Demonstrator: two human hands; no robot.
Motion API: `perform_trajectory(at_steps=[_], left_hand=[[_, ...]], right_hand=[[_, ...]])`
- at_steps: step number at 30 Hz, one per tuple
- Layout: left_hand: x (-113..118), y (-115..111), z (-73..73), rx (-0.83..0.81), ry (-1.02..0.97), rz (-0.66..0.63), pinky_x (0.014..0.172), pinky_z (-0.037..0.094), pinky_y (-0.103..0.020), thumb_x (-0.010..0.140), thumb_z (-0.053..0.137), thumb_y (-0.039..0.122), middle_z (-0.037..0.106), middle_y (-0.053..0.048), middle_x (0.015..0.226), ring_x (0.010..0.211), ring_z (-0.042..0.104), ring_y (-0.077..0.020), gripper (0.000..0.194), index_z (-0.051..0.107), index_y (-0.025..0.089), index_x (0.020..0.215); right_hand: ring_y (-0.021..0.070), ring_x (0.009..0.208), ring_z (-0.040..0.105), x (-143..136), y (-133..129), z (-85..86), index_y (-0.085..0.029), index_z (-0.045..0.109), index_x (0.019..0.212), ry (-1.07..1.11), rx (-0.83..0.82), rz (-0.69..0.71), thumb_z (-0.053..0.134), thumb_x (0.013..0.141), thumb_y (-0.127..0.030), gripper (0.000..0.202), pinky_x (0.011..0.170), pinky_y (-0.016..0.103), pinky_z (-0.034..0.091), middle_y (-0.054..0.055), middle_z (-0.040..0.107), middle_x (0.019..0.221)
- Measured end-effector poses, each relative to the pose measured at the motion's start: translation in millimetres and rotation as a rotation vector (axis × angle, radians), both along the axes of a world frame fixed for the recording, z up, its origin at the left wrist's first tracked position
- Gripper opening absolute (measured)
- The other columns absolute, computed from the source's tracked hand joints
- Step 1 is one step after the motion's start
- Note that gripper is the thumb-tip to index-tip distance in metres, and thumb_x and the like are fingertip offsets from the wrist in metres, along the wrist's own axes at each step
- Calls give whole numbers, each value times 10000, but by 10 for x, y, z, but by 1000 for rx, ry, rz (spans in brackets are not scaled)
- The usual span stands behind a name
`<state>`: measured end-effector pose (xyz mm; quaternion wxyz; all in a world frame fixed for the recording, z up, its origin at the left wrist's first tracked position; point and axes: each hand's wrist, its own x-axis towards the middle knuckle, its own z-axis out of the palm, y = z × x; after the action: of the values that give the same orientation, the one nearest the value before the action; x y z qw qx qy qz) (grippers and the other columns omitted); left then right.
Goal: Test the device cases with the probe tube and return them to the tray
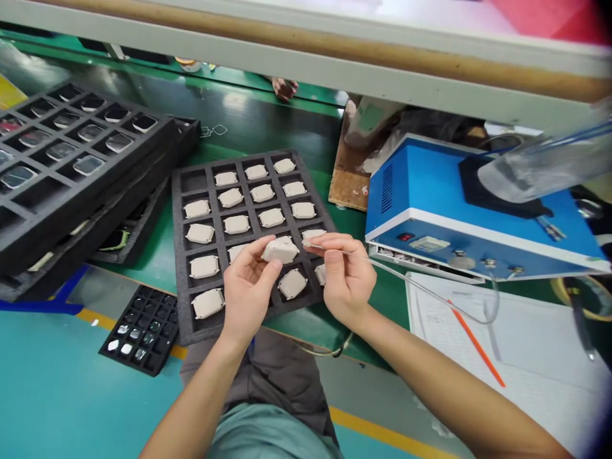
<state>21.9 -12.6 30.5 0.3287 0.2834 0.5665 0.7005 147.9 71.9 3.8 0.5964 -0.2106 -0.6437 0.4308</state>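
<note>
My left hand [248, 287] pinches a whitish watch case [281, 250] between thumb and fingers, tilted above the foam tray. In my right hand [351, 277] is a thin rod-like pen [313, 246], its tip pointing left, a short gap from the case. A clear tube [435, 293] runs from behind that hand toward the blue machine [430, 239]. Beneath both hands lies the dark foam tray [184, 319], with similar cases in most of its compartments. One compartment at its far left corner holds nothing. My hands partly cover the tray's near right cells.
Stacked foam trays [157, 153] with watch parts stand at the left. Lower down is a small black tray [157, 360]. Papers [535, 382] with an orange stick [478, 344] lie at the right. A shelf edge [306, 57] crosses above; another person's hand [284, 89] shows beyond.
</note>
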Motion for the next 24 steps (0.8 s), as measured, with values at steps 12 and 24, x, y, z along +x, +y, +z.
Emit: perform_trajectory(at_steps=[12,24], left_hand=[[97,-32,61,-104,-20,5,882,666,-336,781,885,339,823,-132,1108,988,810,-272,451,768,147,1171],[102,-39,56,-91,0,28,873,682,-342,782,901,326,832,-124,1069,973,815,-286,416,796,147,1142]], right_hand=[[242,1028,780,24,-69,5,-258,690,1098,-48,42,-33,548,1055,-230,151,897,470,683,79,775,1064],[235,1029,781,38,-47,14,-251,695,1074,-64,38,-22,550,1056,-223,150,894,455,678,70,775,1055]])
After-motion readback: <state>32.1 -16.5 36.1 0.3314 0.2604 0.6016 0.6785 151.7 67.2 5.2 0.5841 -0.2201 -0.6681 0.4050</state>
